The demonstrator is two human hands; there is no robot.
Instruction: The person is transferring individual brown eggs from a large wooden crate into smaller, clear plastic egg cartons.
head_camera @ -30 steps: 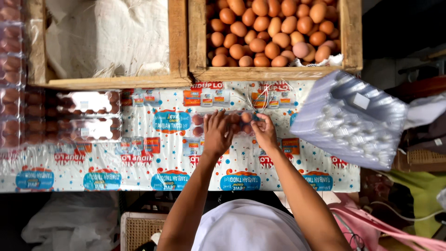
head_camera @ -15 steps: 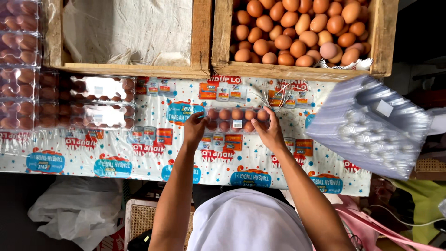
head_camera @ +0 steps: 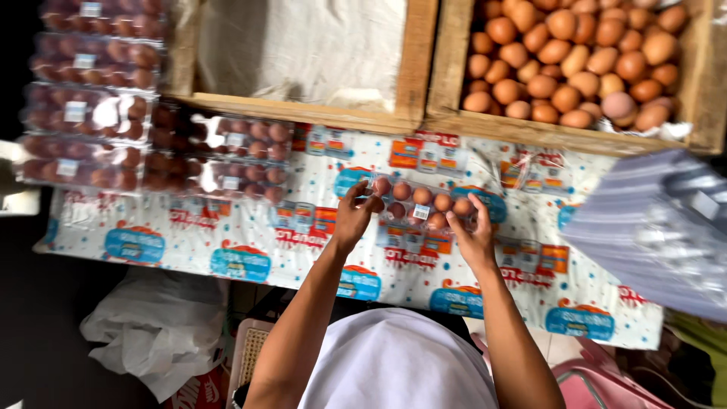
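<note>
Clear plastic egg carton, filled with brown eggs, lies mid-surface on printed plastic-covered surface. Left hand pinching carton's left end, fingers closed on its edge. Right hand gripping right end, fingers curled over rim. Lid seemingly being pressed shut; filling judged done, closing underway. Stacked filled clear cartons of brown eggs at far left. Wooden crate of loose brown eggs well stocked. Stack of empty clear cartons at right, untouched.
</note>
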